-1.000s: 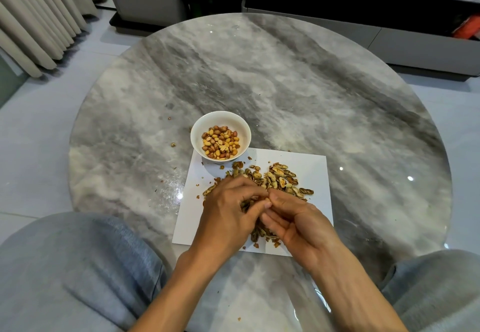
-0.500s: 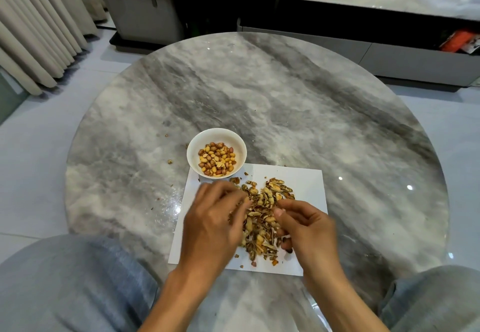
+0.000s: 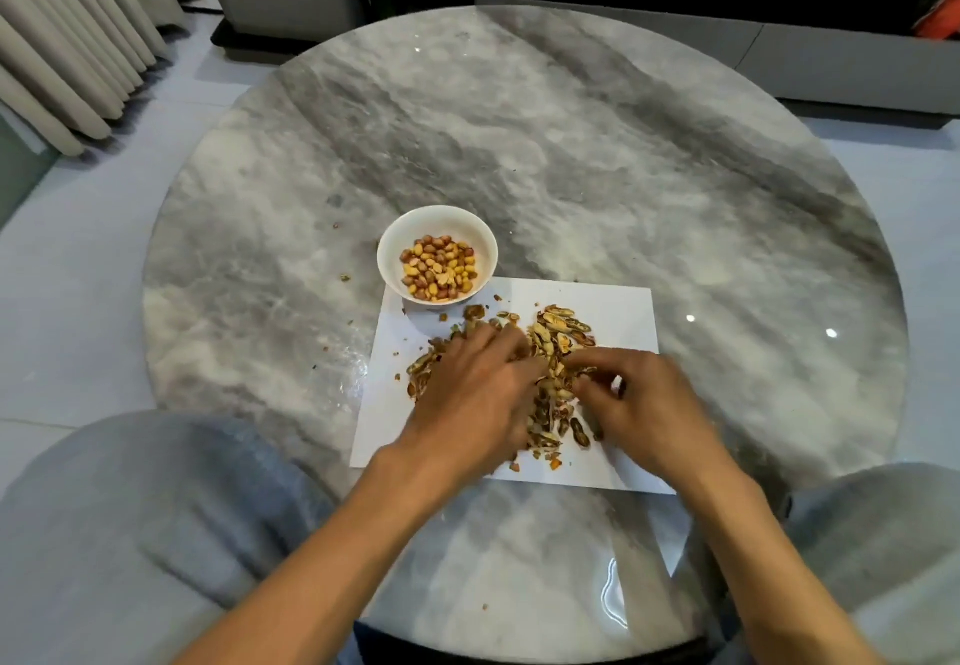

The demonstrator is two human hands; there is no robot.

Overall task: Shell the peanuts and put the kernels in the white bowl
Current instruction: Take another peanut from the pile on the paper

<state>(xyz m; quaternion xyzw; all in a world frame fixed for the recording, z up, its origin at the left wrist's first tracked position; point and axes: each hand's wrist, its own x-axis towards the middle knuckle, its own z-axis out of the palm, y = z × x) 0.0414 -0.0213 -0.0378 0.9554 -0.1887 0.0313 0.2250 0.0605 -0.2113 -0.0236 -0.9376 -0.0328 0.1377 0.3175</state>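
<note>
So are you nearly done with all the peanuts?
A fair way in. Done: the bowl holds a layer of kernels, and the paper is strewn with open shells. In hand: the left hand and right hand are both down in the pile; blur hides what they grip. Left: one whole-looking peanut at least, maybe more underneath.

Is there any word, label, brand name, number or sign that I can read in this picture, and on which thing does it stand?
None: no text can be read.
White paper sheet: blank where it shows.
White bowl: plain, no mark.
Round marble table: only grey veining.
Orange object at the top right edge: too blurred to tell if it carries print.
</note>
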